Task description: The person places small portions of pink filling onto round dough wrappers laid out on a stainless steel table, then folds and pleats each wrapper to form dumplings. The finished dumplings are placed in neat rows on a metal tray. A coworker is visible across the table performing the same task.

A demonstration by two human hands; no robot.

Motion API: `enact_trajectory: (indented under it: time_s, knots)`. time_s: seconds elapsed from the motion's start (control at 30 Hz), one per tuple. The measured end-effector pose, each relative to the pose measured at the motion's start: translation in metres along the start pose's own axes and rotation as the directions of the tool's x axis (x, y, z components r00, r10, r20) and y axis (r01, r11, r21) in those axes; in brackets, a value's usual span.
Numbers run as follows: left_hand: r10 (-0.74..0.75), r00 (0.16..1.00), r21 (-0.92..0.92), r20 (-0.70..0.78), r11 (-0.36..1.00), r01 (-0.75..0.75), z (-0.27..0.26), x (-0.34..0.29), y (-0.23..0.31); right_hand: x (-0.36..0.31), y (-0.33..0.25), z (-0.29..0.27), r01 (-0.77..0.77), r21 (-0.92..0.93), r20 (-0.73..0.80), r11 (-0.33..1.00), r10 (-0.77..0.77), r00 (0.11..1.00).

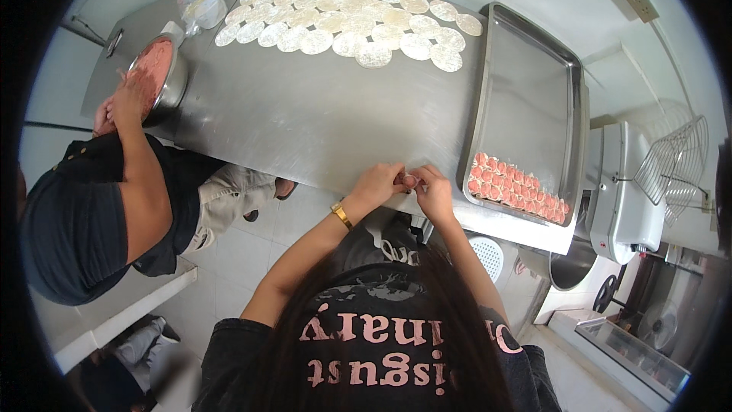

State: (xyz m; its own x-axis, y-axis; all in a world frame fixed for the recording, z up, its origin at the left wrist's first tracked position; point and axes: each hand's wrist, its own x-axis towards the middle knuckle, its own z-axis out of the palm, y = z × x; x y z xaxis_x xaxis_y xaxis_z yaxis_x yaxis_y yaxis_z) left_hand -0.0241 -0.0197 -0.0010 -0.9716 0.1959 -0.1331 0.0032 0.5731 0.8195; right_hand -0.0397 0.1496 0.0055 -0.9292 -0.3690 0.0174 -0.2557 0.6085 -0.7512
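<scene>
Close to the front edge of the steel table (pixel 305 114), a small dumpling (pixel 410 181) with pink filling sits between my two hands. My left hand (pixel 381 183), with a gold watch on its wrist, pinches the dumpling from one side. Opposite it, my right hand (pixel 435 192) closes its fingers on the wrapper's other side. Finished open-topped dumplings (pixel 515 189) stand in tight rows in the near end of a large metal tray (pixel 482 107) on my right. Round pale wrappers (pixel 374 54) lie in overlapping rows along the far side; several in the back row carry pink filling.
At the left a co-worker's hand (pixel 130 99) reaches into a metal bowl (pixel 177 84) of pink filling. A plastic bag (pixel 207 4) lies at the far left corner. Right of the tray stand a white machine (pixel 621 191) and a wire guard (pixel 675 160); a white perforated stool (pixel 486 257) is below.
</scene>
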Motion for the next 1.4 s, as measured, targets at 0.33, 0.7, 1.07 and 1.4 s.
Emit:
enact_trajectory:
  time_s: [0.33, 0.7, 1.07, 1.4]
  knots:
    - [0.108, 0.994, -0.095, -0.027, 0.989, -0.11, -0.006, 0.001, -0.007, -0.006, -0.009, 0.003, -0.144, 0.097, -0.018, 0.985, 0.146, 0.989]
    - [0.149, 0.986, -0.111, -0.081, 0.981, -0.157, -0.003, -0.002, -0.015, -0.012, -0.017, 0.003, -0.119, -0.034, -0.082, 0.992, 0.116, 0.99]
    - [0.15, 0.988, -0.103, 0.04, 0.984, -0.146, -0.014, 0.006, -0.027, -0.011, -0.026, -0.001, -0.041, -0.188, -0.017, 0.981, 0.039, 0.999]
    - [0.028, 0.982, 0.075, 0.188, 0.996, -0.042, -0.085, -0.033, -0.034, -0.014, -0.001, -0.034, 0.021, -0.063, -0.087, 0.998, -0.027, 0.996]
